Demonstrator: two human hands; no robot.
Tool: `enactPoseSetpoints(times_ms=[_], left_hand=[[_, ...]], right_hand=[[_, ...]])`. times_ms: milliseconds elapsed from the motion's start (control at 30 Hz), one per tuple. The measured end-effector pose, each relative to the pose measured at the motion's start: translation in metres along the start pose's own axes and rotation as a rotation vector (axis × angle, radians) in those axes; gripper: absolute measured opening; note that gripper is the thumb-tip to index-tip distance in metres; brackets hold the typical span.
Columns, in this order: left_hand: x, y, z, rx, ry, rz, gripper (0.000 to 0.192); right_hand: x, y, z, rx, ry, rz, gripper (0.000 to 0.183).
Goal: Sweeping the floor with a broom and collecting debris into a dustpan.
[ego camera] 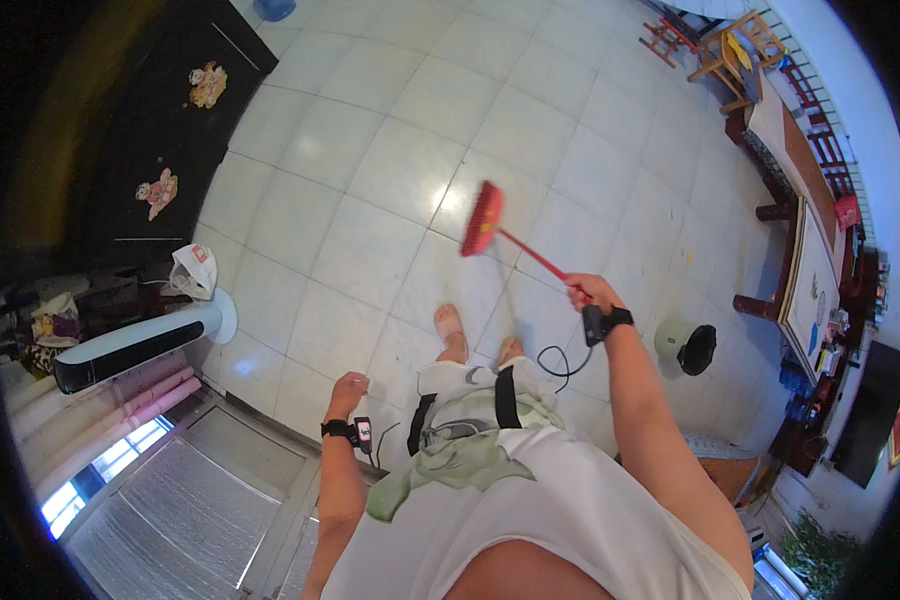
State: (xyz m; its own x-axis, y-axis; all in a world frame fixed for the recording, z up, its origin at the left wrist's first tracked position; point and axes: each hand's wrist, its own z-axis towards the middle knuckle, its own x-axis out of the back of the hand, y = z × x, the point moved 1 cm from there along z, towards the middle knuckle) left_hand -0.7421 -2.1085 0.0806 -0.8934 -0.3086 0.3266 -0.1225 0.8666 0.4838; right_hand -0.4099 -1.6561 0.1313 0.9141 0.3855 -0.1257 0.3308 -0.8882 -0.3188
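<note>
In my right hand (591, 292) I grip the red handle of a broom (531, 252). Its red broom head (484, 219) is ahead of my feet, slightly blurred, with the dark bristles facing left. Whether the bristles touch the tiled floor (390, 165) cannot be told. My left hand (348, 393) hangs at my left side with the fingers loosely curled, and I see nothing in it. Each wrist wears a black strap with a small device and a cable.
A pale green trash bin (679, 347) with a black liner stands to my right. At left are a white tower fan (139, 341), a white bag (195, 270) and a black cabinet (172, 142). Wooden tables (791, 259) and a wooden chair (735, 56) line the right side.
</note>
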Motion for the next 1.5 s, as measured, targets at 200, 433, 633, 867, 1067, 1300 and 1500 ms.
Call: enactPoseSetpoints(times_ms=[200, 433, 633, 867, 1067, 1300, 1500], left_hand=[[-0.008, 0.037, 0.019, -0.096, -0.005, -0.068, 0.028], [-0.002, 0.062, 0.043, -0.155, 0.038, 0.031, 0.028], [0.0, 0.103, 0.03, -0.002, 0.05, -0.146, 0.017], [0.007, 0.192, 0.047, -0.002, 0.076, 0.033, 0.024], [0.0, 0.235, 0.083, -0.045, 0.03, 0.061, 0.03], [-0.005, 0.275, 0.132, -0.163, -0.063, 0.151, 0.032], [-0.001, 0.319, 0.168, -0.189, -0.063, 0.203, 0.031]], right_hand=[[0.018, -0.019, -0.006, 0.007, 0.103, 0.07, 0.016], [-0.073, -0.029, -0.018, 0.072, -0.193, -0.298, 0.047], [-0.199, -0.045, 0.092, 0.086, -0.488, -0.604, 0.017], [-0.234, -0.118, 0.207, 0.479, -0.478, -0.865, 0.014], [-0.064, -0.192, 0.165, 0.106, -0.355, -0.225, 0.012], [0.086, -0.184, 0.045, -0.025, 0.068, 0.244, 0.016], [0.082, -0.196, 0.005, 0.028, 0.175, 0.256, 0.016]])
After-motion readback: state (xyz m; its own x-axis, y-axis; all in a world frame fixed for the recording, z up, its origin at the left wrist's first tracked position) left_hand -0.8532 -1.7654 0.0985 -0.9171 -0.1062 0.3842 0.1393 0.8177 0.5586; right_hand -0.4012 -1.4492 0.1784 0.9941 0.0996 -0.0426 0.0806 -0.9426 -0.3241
